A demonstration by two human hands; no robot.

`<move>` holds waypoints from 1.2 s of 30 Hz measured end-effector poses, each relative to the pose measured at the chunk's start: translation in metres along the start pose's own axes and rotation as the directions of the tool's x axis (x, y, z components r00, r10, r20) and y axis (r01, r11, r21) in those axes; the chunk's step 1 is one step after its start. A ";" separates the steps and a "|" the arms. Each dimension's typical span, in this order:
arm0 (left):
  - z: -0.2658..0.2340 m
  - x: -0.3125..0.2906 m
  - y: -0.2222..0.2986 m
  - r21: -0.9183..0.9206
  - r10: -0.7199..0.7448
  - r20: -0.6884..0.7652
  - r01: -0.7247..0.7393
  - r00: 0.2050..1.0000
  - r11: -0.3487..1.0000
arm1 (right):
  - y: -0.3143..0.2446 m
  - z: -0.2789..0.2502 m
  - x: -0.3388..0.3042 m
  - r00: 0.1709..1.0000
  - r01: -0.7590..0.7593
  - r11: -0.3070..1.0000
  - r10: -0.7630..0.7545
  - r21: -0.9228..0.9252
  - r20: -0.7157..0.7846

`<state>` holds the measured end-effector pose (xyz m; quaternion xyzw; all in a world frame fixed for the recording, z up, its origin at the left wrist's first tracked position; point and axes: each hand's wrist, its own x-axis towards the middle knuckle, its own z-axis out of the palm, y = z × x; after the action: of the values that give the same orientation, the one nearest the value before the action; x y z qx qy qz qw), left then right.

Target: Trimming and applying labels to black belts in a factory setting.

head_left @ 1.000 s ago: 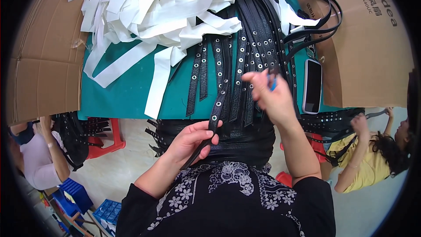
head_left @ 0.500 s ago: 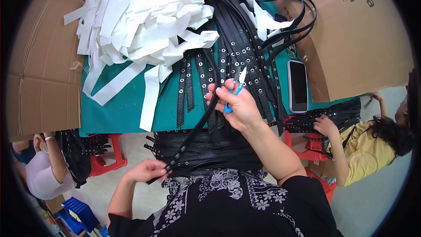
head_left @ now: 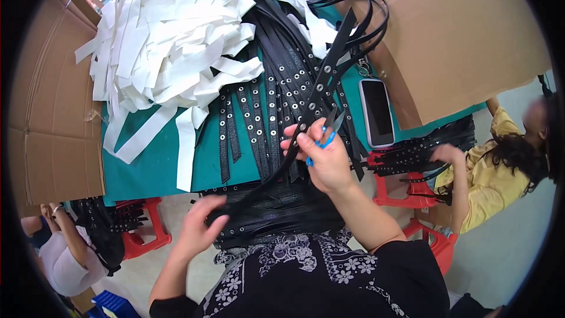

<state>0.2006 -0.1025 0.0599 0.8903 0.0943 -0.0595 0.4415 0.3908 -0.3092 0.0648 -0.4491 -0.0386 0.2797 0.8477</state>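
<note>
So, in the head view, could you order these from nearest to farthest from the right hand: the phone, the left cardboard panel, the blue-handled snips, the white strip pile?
From the right hand:
1. Blue-handled snips: held in it.
2. Phone: just to its right.
3. White strip pile: up and left.
4. Left cardboard panel: far left.

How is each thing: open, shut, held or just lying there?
Long black strap with metal eyelets: held in the right hand
Blue-handled metal snips: in that hand too, blades apart
Left hand: thumb and fingers apart, blurred
White flat strips: heaped loosely
Pale-edged black phone: lying flat, screen dark
</note>
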 end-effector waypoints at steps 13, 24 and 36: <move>0.080 0.042 0.041 -0.025 0.228 -0.106 -0.232 0.968 0.972 | 0.005 -0.020 -0.020 0.988 -0.140 0.815 0.074 0.562 0.138; 0.085 0.022 0.040 0.115 0.267 -0.207 -0.247 0.941 0.962 | 0.018 -0.026 -0.016 0.969 -0.216 0.635 0.045 0.742 0.243; 0.094 0.047 0.048 -0.418 0.320 0.462 -0.115 0.827 0.901 | -0.009 -0.156 -0.154 0.679 0.301 0.942 -0.100 0.152 -0.727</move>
<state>0.2550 -0.2002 0.0317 0.7451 -0.1228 -0.2270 0.6150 0.3147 -0.5065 0.0075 -0.4002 0.2783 -0.0078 0.8731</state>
